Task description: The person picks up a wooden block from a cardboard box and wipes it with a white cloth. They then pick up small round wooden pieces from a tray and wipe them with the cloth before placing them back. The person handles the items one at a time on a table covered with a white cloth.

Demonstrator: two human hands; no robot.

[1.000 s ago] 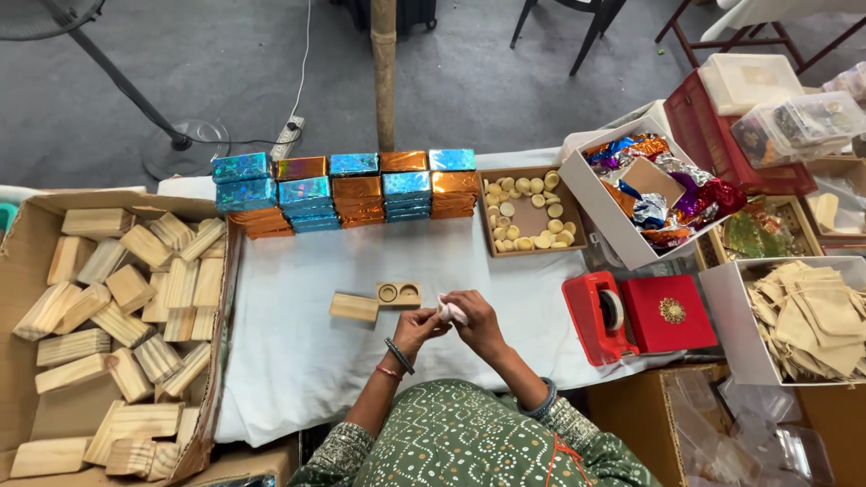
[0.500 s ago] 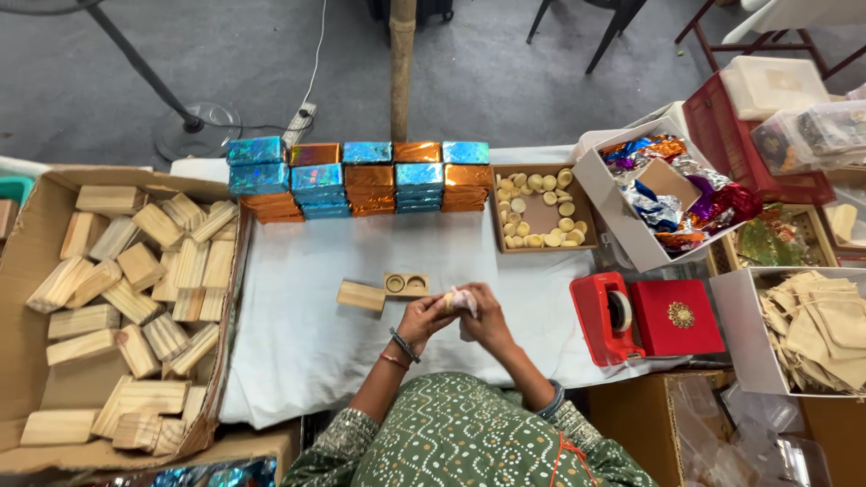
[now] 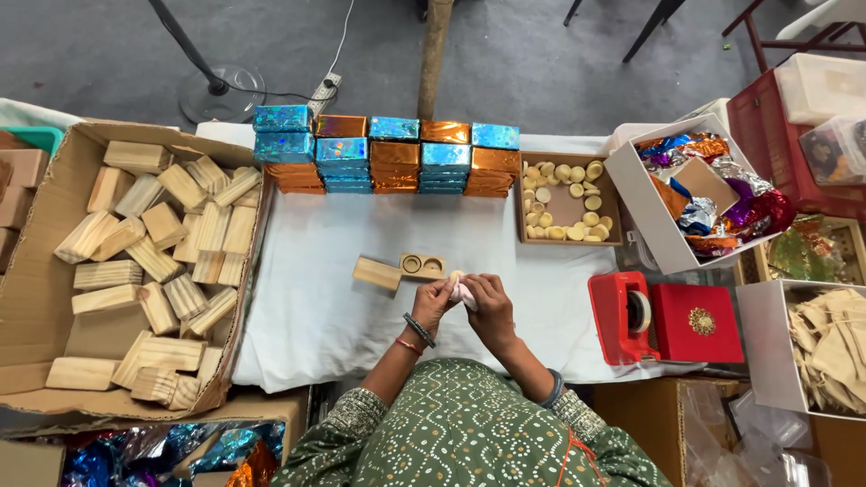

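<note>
White cloth covers the tabletop (image 3: 307, 307), where the left hand (image 3: 437, 300) and right hand (image 3: 488, 303) press together around a small pale wrapped piece (image 3: 463, 290), seemingly mid-wrapping, just below the two-holed wooden block (image 3: 422, 265) and its lid (image 3: 377, 273).

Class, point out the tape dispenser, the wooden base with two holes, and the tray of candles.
Tape dispenser (image 3: 620, 317), head view, red body.
Wooden base (image 3: 423, 266), head view, between holes.
Tray (image 3: 568, 206), head view, bare floor.

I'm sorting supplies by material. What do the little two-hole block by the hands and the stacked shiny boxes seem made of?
Two-hole block: pale, unfinished wood, judging by its matte, grainy look. Stacked boxes: wrapped in glossy blue and orange metallic foil, seemingly holographic; what lies underneath is hidden.
</note>
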